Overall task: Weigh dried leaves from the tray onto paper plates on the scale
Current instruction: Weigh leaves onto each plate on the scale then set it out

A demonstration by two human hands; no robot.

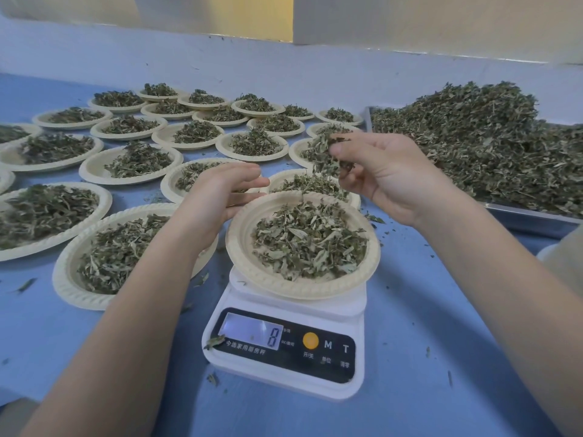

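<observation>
Scale (pixel 285 339) reads 8; right hand (pixel 391 175) pinches leaves (pixel 328 152), left hand (pixel 217 197) relaxed.

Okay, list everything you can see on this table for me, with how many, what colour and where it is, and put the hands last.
Scale: one, white with black panel, front centre; display shows 8.
Plate on scale: one, cream, holds green leaves.
Filled plates: over twenty, cream with green leaves, left and back of the table.
Tray: one, metal, right side.
Leaf heap: one, green, piled on the tray.
Table: blue, with stray leaf bits.
Left hand: open, at the left rim of the plate on the scale.
Right hand: pinches a tuft of leaves above that plate.
</observation>
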